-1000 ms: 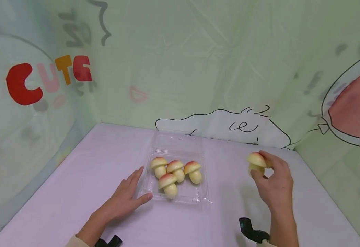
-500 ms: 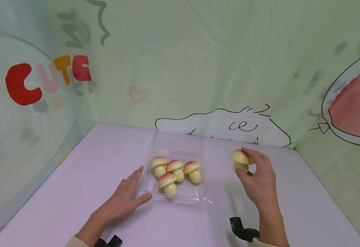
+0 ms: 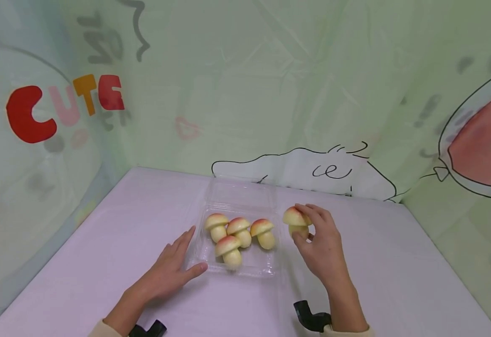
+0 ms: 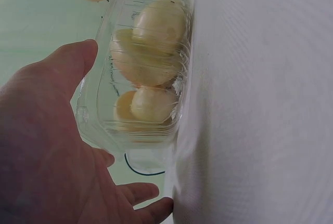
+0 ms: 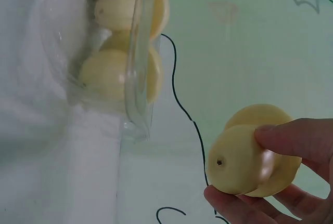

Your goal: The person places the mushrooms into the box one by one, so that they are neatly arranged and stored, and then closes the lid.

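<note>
My right hand [image 3: 323, 245] pinches a toy mushroom [image 3: 297, 221] with a cream stem and red-tinged cap, just right of a clear plastic clamshell box [image 3: 253, 267]. In the right wrist view, thumb and fingers grip that mushroom [image 5: 237, 156] by its stem, beside the box wall [image 5: 136, 73]. Several similar mushrooms [image 3: 263, 234] lie inside the box, one of them nearer the front [image 3: 230, 252]. At the box's left side my left hand [image 3: 165, 274] has its fingers spread and holds nothing. The left wrist view has its thumb right by the box rim [image 4: 88, 94].
The box's clear lid [image 3: 242, 192] is folded back toward the rear wall. A pale lilac cloth [image 3: 102, 252] covers the table. Printed green curtains [image 3: 245, 93] enclose the back and sides. Black wrist mounts [image 3: 312, 318] stick out by each forearm.
My right hand has moved left with the mushroom, from the table's right side to close beside the box. The left hand and the mushrooms in the box have stayed in place.
</note>
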The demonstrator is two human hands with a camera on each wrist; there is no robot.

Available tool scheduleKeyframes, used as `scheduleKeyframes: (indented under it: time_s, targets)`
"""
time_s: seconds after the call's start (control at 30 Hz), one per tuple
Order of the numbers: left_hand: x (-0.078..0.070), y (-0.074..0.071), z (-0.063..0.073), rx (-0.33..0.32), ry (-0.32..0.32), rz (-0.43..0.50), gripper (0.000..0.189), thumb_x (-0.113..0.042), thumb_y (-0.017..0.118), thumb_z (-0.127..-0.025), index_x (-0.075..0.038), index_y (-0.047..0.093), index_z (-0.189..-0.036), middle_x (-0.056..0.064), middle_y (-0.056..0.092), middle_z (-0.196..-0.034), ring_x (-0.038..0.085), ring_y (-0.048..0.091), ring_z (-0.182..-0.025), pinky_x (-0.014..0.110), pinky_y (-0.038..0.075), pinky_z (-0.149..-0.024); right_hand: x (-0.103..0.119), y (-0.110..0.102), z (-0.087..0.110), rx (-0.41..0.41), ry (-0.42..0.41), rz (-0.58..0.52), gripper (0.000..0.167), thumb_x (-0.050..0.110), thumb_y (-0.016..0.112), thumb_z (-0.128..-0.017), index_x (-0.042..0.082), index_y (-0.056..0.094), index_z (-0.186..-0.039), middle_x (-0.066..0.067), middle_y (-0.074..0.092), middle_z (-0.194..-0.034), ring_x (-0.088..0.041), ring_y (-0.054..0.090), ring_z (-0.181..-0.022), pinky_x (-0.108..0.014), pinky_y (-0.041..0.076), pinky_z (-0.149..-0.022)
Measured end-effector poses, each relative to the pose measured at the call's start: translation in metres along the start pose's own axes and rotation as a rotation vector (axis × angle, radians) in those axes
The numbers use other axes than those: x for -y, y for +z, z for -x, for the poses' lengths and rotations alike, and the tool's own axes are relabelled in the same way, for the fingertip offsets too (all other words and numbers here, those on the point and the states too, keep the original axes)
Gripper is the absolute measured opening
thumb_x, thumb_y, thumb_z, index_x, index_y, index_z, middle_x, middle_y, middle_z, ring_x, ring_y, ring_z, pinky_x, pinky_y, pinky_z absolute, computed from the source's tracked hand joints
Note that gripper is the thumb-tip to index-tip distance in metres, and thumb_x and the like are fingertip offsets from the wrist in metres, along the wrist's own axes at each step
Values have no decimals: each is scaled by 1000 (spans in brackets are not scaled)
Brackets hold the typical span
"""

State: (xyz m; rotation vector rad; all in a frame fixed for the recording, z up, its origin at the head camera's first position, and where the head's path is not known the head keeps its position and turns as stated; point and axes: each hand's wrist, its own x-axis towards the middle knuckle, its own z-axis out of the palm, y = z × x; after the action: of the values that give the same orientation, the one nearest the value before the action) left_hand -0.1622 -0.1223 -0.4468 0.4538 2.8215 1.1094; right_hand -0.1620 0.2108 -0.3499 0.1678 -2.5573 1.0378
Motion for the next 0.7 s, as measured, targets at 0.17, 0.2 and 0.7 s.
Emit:
scheduleKeyframes:
  time_s: [0.17,0.2,0.7]
  targets:
    - [0,1,0,2,1,0,98,-62,61,-97,-16,11,-168,18,22,-171,38,18,-159,65,7,-128,8,16,2,39,-33,-6,56,-10,73,-87,4,60,-141,-22,47,-147,-45,54,-132,-58,59,-92]
    - [0,1,0,1,2,0,98,-62,61,-97,-16,12,-168,18,23,-171,38,18,-159,65,7,-128,9,19,3,49,-35,-1,56,-10,73,-87,4,60,-140,-22,48,-147,-45,55,-132,-57,59,-92]
    - [2,2,-1,-6,6,-1,98,-62,61,-96,-15,13,-168,19,23,-171,39,19,-159,65,7,-128,14,52,12,147,-115,61,55,-12,76,-78,6,69,-130,-19,60,-133,-40,65,-119,-50,57,-93]
